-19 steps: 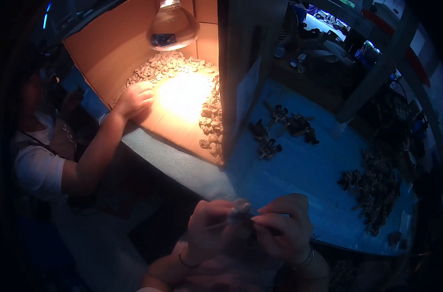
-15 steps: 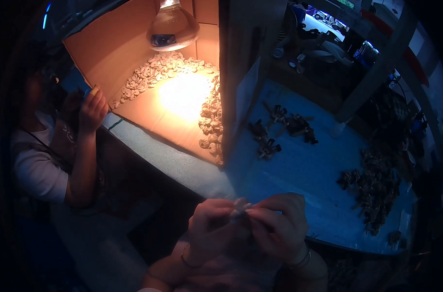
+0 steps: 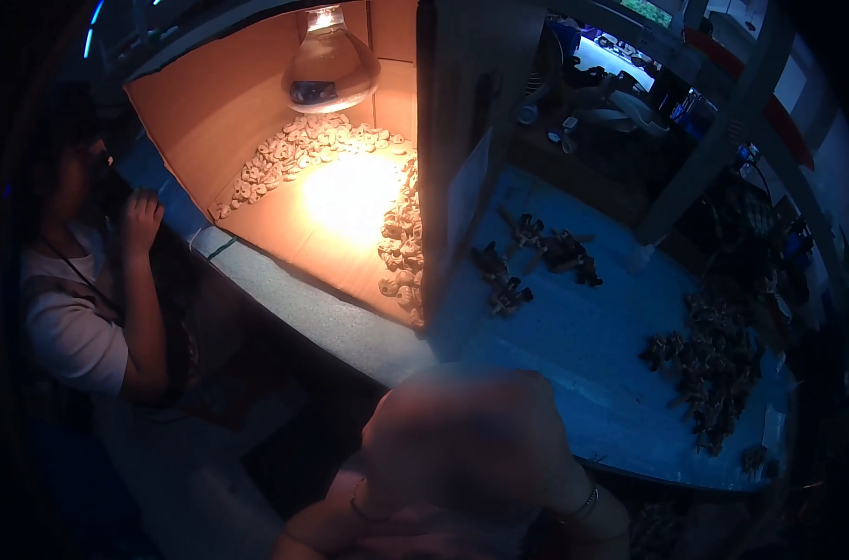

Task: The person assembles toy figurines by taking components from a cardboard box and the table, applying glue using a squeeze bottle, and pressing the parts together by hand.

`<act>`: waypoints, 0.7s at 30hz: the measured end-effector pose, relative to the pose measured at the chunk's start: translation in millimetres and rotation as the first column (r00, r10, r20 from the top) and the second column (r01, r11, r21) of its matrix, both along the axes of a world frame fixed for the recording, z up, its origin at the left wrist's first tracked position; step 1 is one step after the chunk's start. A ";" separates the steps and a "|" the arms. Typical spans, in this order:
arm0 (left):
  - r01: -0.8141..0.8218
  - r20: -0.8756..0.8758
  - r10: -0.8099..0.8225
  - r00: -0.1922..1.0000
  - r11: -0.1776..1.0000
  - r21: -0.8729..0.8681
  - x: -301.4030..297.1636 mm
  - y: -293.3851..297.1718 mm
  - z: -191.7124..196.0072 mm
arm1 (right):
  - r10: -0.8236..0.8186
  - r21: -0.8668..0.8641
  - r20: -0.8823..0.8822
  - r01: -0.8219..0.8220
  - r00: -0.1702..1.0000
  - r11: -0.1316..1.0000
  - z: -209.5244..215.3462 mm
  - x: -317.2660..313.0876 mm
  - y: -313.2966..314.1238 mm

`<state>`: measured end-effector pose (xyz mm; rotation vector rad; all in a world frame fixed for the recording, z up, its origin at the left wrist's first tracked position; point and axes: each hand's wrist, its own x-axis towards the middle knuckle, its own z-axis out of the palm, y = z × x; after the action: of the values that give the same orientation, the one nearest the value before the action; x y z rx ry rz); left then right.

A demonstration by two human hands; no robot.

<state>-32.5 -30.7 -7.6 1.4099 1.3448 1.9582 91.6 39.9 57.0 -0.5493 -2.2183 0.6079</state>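
Observation:
My left hand (image 3: 410, 453) and my right hand (image 3: 522, 448) are pressed together, raised close to the camera and blurred, with their backs toward me. Whatever is between the fingers is hidden. Each wrist wears a thin bracelet. The hands hover over the near edge of a blue table top (image 3: 574, 373). The nearest things beyond them are small dark clumps (image 3: 504, 289) on that table.
An open cardboard box (image 3: 210, 121) under a lit lamp (image 3: 329, 65) holds several pale pieces (image 3: 294, 149). More dark clumps (image 3: 714, 364) lie at the right. A seated person (image 3: 75, 308) at the left holds a hand (image 3: 143, 219) up by the face.
My hands, which pinched a small pale piece between the fingertips, have risen toward the camera and now hide it. The person at the left drew a hand from the box up to the face.

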 end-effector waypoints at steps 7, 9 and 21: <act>0.103 0.443 -0.096 0.891 0.995 0.010 14.1 5.9 -8.7 | -0.164 0.292 0.063 0.139 0.984 0.946 -27.0 -11.7 -2.2; 0.132 0.377 -0.102 0.921 0.990 -0.054 14.4 4.4 -4.0 | -0.154 0.229 0.044 0.140 0.987 0.963 -31.3 -8.0 2.4; 0.165 -0.234 -0.189 0.954 0.979 -0.118 -7.6 13.4 31.8 | 0.071 -0.650 -0.626 -0.570 0.776 0.502 -57.1 17.1 15.2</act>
<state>-40.1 -17.3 24.2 1.7040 1.3429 1.6237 108.7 55.1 -0.2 -0.2961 -1.3746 1.8372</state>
